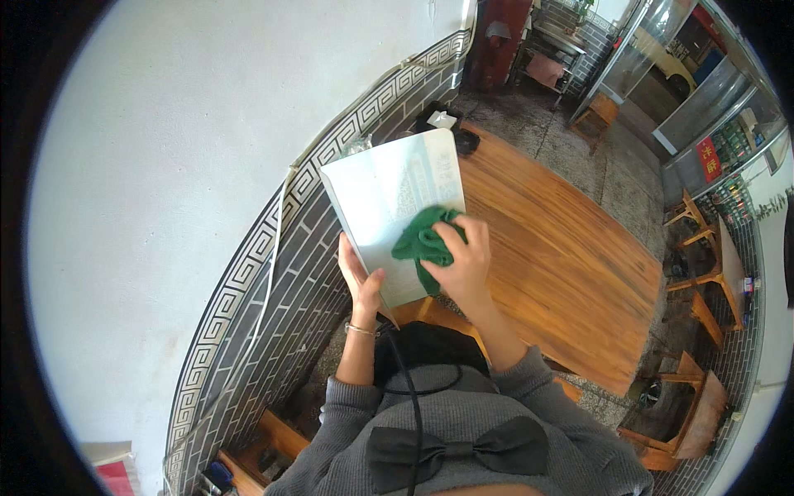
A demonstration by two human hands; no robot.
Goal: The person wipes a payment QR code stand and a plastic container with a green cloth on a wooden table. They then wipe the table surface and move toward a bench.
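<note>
A glossy white rectangular panel (378,192), bearing faint printing, is held tilted above the near left part of a wooden table (558,254). My left hand (363,279) grips its lower left edge, with the thumb on the front face. In my right hand (462,257) is a bunched green cloth (428,239), which lies against the panel's lower right face. The cloth hides part of the printing there.
A brick-patterned wall (298,273) with a loose white cable (273,254) runs close along the left. Black items (468,141) stand at the table's far end, behind the panel. A black cable (409,384) hangs down my front. Wooden stools and tables (698,409) line the right side.
</note>
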